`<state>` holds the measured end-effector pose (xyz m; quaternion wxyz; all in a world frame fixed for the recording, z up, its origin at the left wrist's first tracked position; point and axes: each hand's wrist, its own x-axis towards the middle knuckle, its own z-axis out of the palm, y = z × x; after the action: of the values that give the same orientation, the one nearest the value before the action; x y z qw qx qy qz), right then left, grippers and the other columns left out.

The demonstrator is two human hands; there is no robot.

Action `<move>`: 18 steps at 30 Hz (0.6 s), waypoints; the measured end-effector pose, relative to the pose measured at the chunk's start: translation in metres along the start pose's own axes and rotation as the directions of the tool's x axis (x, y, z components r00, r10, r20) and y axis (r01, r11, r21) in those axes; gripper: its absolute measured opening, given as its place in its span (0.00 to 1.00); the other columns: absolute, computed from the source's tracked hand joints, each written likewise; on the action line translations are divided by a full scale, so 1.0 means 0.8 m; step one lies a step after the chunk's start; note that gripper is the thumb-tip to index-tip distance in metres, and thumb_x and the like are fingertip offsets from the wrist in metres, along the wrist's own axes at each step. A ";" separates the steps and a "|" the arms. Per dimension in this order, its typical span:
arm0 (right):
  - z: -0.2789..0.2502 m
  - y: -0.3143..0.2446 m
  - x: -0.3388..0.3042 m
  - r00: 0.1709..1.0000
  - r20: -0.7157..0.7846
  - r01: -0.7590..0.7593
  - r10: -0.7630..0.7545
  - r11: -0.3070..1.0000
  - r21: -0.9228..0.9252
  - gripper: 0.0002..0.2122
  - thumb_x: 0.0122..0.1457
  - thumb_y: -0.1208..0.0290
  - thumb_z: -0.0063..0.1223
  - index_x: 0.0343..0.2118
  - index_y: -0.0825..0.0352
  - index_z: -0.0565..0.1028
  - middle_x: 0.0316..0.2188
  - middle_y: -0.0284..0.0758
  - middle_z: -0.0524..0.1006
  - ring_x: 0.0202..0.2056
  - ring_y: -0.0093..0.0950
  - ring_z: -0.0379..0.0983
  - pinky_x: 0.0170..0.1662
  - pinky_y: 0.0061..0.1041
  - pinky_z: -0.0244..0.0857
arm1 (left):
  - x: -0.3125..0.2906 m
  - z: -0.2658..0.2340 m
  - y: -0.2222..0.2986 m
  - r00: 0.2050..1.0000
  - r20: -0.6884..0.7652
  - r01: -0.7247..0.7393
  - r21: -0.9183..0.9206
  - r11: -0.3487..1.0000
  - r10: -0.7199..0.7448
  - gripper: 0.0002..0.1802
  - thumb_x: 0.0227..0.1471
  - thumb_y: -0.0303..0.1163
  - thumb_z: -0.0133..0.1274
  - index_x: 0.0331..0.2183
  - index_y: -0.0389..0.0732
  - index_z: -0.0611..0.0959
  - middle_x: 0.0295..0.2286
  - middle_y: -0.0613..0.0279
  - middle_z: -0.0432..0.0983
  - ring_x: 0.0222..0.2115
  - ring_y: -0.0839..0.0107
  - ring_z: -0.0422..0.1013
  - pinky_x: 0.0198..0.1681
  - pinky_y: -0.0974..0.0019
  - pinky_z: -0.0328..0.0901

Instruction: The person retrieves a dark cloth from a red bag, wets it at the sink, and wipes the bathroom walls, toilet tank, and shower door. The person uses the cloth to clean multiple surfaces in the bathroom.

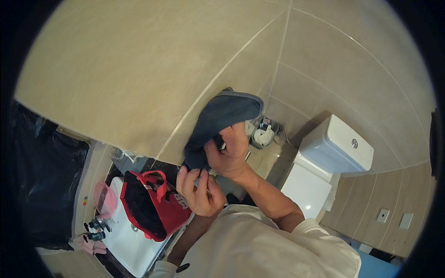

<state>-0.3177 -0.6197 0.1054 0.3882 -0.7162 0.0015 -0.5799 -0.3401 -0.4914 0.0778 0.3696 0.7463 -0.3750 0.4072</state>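
A dark blue-grey cloth with a stitched edge is held up in front of the tiled wall. My right hand grips it, with fingers and thumb bent around its lower side. Lower and to the left, my left hand has its fingers curled, and their tips meet the cloth's bottom end. Folds hide part of the right fingers. Just left of my left hand, a red bag with a dark inside and red handles rests on the white washbasin.
To the right stands a white toilet with its cistern against the wall. A small bin sits in the corner. Around the basin are a pink round dish, a faucet and a pink cloth. Black plastic sheeting hangs at far left.
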 end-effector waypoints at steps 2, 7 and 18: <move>0.007 -0.015 0.013 0.999 -0.023 0.031 -0.032 0.998 -0.054 0.18 0.40 0.84 0.52 0.38 0.71 0.71 0.37 0.48 0.70 0.38 0.46 0.66 0.44 0.34 0.61 | 0.001 -0.005 -0.002 0.999 0.009 -0.033 0.024 0.999 0.033 0.10 0.48 0.22 0.50 0.36 0.29 0.77 0.42 0.46 0.67 0.50 0.44 0.58 0.52 0.46 0.57; 0.027 -0.022 0.049 0.990 -0.108 0.087 -0.093 0.995 -0.055 0.17 0.43 0.77 0.52 0.40 0.72 0.71 0.38 0.49 0.68 0.40 0.47 0.64 0.47 0.41 0.57 | 0.019 0.011 -0.012 0.990 -0.018 -0.136 0.047 0.990 0.137 0.15 0.50 0.27 0.49 0.40 0.28 0.75 0.49 0.44 0.61 0.54 0.40 0.52 0.56 0.41 0.52; 0.021 0.024 0.164 0.978 -0.105 0.165 -0.181 0.976 -0.144 0.22 0.55 0.65 0.41 0.50 0.75 0.65 0.51 0.53 0.60 0.52 0.47 0.55 0.57 0.40 0.45 | 0.122 0.079 0.028 0.987 -0.075 -0.143 0.008 0.990 0.143 0.29 0.49 0.26 0.46 0.53 0.28 0.63 0.55 0.39 0.52 0.58 0.32 0.42 0.58 0.34 0.39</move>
<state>-0.2520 -0.6834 0.2032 0.2863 -0.7027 0.0010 -0.6514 -0.3005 -0.5807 0.1450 0.3524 0.7019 -0.4129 0.4611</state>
